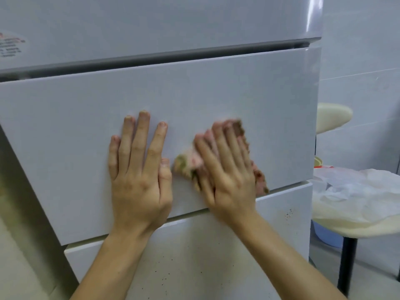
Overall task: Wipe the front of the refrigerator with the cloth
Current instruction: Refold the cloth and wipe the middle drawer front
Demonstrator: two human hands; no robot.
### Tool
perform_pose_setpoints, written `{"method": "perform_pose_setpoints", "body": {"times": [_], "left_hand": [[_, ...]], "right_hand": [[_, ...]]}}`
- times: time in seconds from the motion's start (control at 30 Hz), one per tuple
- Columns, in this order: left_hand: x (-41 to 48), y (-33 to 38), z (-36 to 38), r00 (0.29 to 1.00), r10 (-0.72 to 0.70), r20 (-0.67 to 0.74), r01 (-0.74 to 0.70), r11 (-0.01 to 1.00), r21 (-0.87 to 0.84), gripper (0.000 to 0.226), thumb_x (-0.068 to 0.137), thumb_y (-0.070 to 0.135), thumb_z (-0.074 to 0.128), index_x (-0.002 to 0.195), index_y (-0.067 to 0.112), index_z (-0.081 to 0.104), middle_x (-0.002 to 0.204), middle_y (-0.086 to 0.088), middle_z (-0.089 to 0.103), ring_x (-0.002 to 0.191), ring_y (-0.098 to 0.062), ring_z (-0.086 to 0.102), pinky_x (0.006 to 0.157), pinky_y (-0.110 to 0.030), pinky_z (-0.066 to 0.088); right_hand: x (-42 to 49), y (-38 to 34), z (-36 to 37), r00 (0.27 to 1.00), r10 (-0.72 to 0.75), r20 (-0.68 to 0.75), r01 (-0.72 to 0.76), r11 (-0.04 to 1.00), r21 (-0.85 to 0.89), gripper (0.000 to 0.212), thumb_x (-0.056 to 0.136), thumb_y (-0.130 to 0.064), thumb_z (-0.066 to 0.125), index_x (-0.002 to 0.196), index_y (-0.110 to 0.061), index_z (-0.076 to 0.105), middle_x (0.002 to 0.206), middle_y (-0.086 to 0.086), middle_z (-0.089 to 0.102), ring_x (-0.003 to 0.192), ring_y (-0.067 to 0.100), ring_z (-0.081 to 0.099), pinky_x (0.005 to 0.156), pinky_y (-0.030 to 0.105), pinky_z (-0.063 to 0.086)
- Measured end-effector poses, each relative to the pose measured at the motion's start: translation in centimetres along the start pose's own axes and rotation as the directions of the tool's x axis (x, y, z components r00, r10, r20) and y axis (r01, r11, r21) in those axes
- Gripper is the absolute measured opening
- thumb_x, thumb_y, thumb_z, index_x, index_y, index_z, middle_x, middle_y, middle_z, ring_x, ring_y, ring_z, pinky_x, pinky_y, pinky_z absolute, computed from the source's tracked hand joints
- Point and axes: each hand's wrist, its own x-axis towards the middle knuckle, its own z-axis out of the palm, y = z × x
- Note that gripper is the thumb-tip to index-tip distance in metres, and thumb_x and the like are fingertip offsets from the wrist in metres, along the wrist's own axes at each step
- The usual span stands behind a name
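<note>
A white refrigerator (194, 87) fills the view, with a top door, a middle drawer front and a lower drawer front speckled with dark spots. My left hand (138, 176) lies flat with fingers spread on the middle drawer front, holding nothing. Just to its right, my right hand (227, 169) presses a pink and green patterned cloth (187, 162) flat against the same panel. The hand is blurred by motion. Most of the cloth is hidden under the palm; its edges stick out left and right.
A sticker (12, 46) sits on the top door at far left. To the fridge's right stand cream stools (333, 115), one carrying a white plastic bag (355, 189), with a blue basin (326, 234) below. Tiled wall lies behind.
</note>
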Motion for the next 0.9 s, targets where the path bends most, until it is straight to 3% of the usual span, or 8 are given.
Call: {"method": "perform_pose_setpoints", "body": {"times": [0.1, 0.27, 0.4, 0.5, 0.6, 0.77, 0.9], "left_hand": [[0.0, 0.1, -0.1, 1.0, 0.003, 0.012, -0.003, 1.0, 0.022, 0.06, 0.102, 0.016, 0.042, 0.161, 0.011, 0.035, 0.172, -0.012, 0.023, 0.161, -0.032, 0.016, 0.132, -0.048, 0.006], [0.0, -0.1, -0.4, 0.999, 0.007, 0.04, -0.007, 1.0, -0.007, 0.061, 0.101, 0.016, 0.041, 0.162, 0.012, 0.034, 0.173, -0.011, 0.021, 0.162, -0.03, 0.014, 0.132, -0.047, 0.005], [0.2, 0.0, -0.6, 0.999, 0.005, 0.034, -0.004, 1.0, -0.022, 0.06, 0.101, 0.014, 0.043, 0.161, 0.013, 0.036, 0.173, -0.011, 0.022, 0.162, -0.028, 0.014, 0.132, -0.046, 0.005], [0.0, -0.3, -0.7, 1.0, 0.007, 0.029, -0.007, 1.0, -0.011, 0.06, 0.101, 0.012, 0.044, 0.16, 0.012, 0.038, 0.172, -0.012, 0.023, 0.162, -0.028, 0.014, 0.132, -0.046, 0.005], [-0.6, -1.2, -0.9, 0.999, -0.031, -0.02, 0.032, 0.998, 0.053, 0.062, 0.098, 0.009, 0.045, 0.16, 0.013, 0.039, 0.171, -0.013, 0.026, 0.161, -0.03, 0.016, 0.131, -0.049, 0.006], [-1.5, -2.4, -1.5, 0.997, -0.078, -0.02, 0.079, 0.996, 0.03, 0.064, 0.097, 0.008, 0.043, 0.161, 0.01, 0.036, 0.172, -0.014, 0.023, 0.161, -0.032, 0.014, 0.131, -0.049, 0.005], [-1.6, -3.1, -2.2, 0.998, -0.06, 0.0, 0.06, 0.997, 0.055, 0.064, 0.097, 0.009, 0.043, 0.16, 0.011, 0.038, 0.172, -0.013, 0.024, 0.162, -0.029, 0.013, 0.131, -0.048, 0.006]], "right_hand": [[-3.4, -0.2, -0.1, 0.993, -0.08, 0.086, 0.079, 0.997, 0.017, 0.052, 0.11, -0.03, 0.049, 0.16, -0.017, 0.04, 0.167, 0.013, 0.033, 0.159, 0.032, 0.028, 0.129, 0.049, 0.025], [-0.3, 1.4, -0.4, 0.994, -0.109, 0.002, 0.107, 0.977, 0.186, 0.046, 0.106, -0.013, 0.061, 0.144, -0.001, 0.039, 0.16, 0.02, 0.04, 0.155, 0.034, 0.035, 0.126, 0.05, 0.032], [6.3, 1.6, 0.1, 0.991, 0.054, -0.123, -0.027, 0.976, 0.215, 0.034, 0.105, -0.011, 0.065, 0.135, 0.003, 0.064, 0.156, 0.028, 0.046, 0.151, 0.041, 0.041, 0.122, 0.056, 0.038], [7.0, -0.1, 1.0, 0.966, 0.172, -0.195, -0.131, 0.97, 0.207, 0.037, 0.106, -0.013, 0.062, 0.14, 0.003, 0.063, 0.155, 0.024, 0.05, 0.152, 0.039, 0.041, 0.123, 0.055, 0.037], [3.0, -2.6, 1.5, 0.978, 0.15, -0.146, -0.122, 0.975, 0.187, 0.041, 0.107, -0.014, 0.061, 0.146, -0.001, 0.057, 0.158, 0.019, 0.049, 0.154, 0.032, 0.038, 0.124, 0.053, 0.036], [-5.0, -6.0, 2.6, 0.998, -0.04, 0.043, 0.035, 0.991, 0.128, 0.046, 0.105, -0.017, 0.058, 0.151, -0.011, 0.053, 0.163, 0.006, 0.043, 0.155, 0.023, 0.038, 0.125, 0.042, 0.034], [-4.2, -4.5, 1.6, 0.979, -0.152, 0.139, 0.138, 0.985, 0.104, 0.05, 0.105, -0.013, 0.054, 0.155, -0.011, 0.047, 0.165, 0.008, 0.039, 0.157, 0.024, 0.033, 0.127, 0.045, 0.032]]}}
